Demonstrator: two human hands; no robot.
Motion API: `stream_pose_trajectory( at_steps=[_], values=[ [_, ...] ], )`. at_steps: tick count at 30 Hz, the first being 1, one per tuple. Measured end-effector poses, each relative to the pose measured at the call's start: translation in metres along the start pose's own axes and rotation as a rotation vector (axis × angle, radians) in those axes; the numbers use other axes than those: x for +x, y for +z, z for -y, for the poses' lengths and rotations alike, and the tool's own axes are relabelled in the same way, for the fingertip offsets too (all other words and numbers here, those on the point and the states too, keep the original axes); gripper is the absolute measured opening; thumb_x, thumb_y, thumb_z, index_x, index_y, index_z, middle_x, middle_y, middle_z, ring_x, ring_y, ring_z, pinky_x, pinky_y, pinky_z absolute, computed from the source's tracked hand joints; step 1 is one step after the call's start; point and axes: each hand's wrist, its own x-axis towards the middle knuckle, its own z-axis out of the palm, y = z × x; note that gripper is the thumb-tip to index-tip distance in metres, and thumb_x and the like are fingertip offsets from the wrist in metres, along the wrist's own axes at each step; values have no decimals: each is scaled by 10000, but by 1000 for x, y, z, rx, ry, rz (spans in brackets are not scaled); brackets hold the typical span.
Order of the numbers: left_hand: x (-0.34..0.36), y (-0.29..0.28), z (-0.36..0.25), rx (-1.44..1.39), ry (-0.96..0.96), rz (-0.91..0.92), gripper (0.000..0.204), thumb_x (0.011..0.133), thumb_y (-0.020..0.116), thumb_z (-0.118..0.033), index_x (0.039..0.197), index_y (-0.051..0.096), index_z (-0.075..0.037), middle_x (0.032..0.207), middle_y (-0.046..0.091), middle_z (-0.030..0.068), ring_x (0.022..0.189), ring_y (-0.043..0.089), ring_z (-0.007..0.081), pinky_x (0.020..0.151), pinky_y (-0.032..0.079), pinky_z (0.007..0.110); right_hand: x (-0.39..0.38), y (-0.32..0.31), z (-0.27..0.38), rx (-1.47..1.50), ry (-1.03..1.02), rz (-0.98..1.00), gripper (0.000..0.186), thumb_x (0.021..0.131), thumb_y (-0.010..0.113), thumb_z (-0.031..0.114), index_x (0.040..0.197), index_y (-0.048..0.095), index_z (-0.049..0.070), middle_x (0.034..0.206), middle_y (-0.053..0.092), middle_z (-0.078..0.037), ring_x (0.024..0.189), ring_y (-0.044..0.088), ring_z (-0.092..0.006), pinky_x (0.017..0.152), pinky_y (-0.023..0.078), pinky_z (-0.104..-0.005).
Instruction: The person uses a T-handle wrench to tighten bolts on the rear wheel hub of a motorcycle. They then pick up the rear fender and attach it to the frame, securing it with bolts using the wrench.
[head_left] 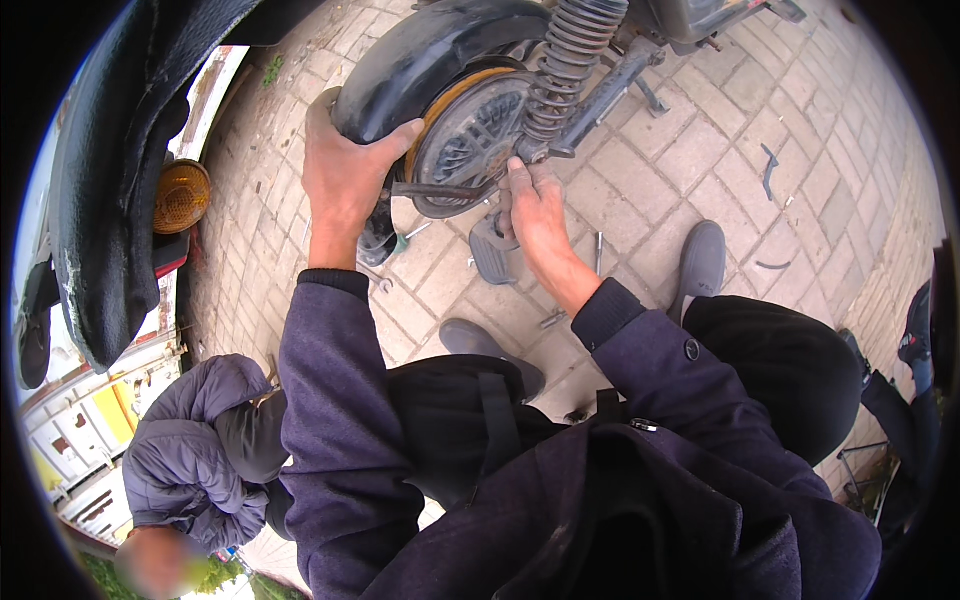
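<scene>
My left hand point(345, 175) grips the black tyre point(405, 55) of a two-wheeler's wheel, its thumb beside the yellow rim point(437, 105). My right hand point(530, 200) has its fingers bent at the lower mount point(532, 150) of a coil shock absorber point(565, 70); what they hold there is too small to make out. A metal bar point(430, 190) runs under the dusty hub point(470, 135) between my hands. A grey footrest point(492, 260) hangs just below. An open-end wrench point(383, 283) lies on the paving near my left wrist.
Small metal parts and tools point(768, 170) lie on the brick paving point(700, 130). A black seat point(100, 200) with an amber reflector point(180, 195) stands at the left. A crouched person point(200, 450) is at lower left; another person's dark-clad legs point(900, 400) show at right.
</scene>
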Motion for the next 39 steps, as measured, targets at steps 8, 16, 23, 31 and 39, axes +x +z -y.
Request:
stream_pose_trajectory(
  at_steps=[8, 16, 23, 31, 39],
  values=[
    [-1, 0, -3, -36, -44, -14, 900, 646, 898, -398, 1298, 522, 95, 1222, 629, 243, 1128, 639, 328, 988, 489, 389, -6, 1, 8, -30, 26, -16, 295, 1068, 484, 309, 966, 529, 35, 642, 454, 17, 463, 438, -102, 402, 333, -270],
    [0, 0, -7, 1, -51, -11, 929, 648, 890, -405, 1332, 499, 87, 1248, 615, 248, 1148, 627, 333, 999, 478, 397, -3, -6, 4, -3, 76, 29, 267, 1046, 517, 256, 1059, 583, -2, 812, 598, -62, 612, 563, -148, 542, 472, -309],
    [1, 0, -6, 29, -45, -5, 934, 659, 883, -422, 1353, 495, 68, 1264, 612, 243, 1167, 623, 334, 1020, 468, 396, 5, 0, -16, -218, -129, -102, 320, 1035, 511, 278, 1031, 599, -30, 855, 666, -161, 820, 642, -313, 798, 484, -448],
    [1, 1, -10, 9, -61, -4, 939, 665, 888, -405, 1362, 486, 79, 1233, 624, 260, 1137, 634, 330, 1017, 470, 386, 4, -3, -15, -231, -63, -69, 381, 1043, 467, 317, 996, 624, -26, 904, 669, -241, 877, 626, -431, 810, 464, -490],
    [3, 3, -3, -4, -28, -2, 956, 659, 886, -423, 1365, 483, 82, 1234, 624, 266, 1137, 635, 340, 1019, 469, 391, 7, -3, -14, -181, 28, -13, 413, 1044, 465, 331, 985, 600, -54, 944, 654, -288, 911, 618, -448, 844, 457, -498]
  ],
)
